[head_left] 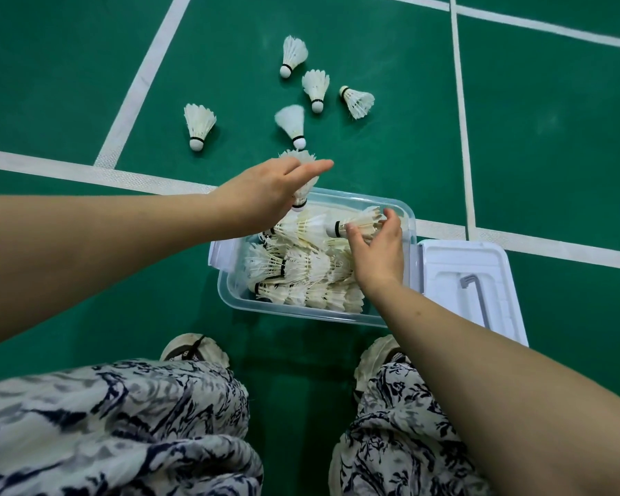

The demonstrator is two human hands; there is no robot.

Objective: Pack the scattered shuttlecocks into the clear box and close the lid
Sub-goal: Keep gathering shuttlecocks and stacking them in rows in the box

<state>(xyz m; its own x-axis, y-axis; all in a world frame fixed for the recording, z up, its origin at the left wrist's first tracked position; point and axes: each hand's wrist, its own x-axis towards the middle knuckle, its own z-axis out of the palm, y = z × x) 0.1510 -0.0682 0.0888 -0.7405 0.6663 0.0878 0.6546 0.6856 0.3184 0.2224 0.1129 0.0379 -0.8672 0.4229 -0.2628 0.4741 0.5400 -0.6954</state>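
Nearby, five loose shuttlecocks [294, 125], lid [475, 284] beside clear box [230, 295].

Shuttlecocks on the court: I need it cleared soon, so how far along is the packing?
Mostly done: the clear box already holds many. In hand: the left hand and the right hand each hold one shuttlecock over it. Left: five loose shuttlecocks on the floor, then the lid lying beside the box.

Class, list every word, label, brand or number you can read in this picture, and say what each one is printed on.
None can be read.
Shuttlecocks: black bands only, no lettering visible.
Box and lid: no label visible.
Court floor: white lines only.
Trousers: pattern, no text.
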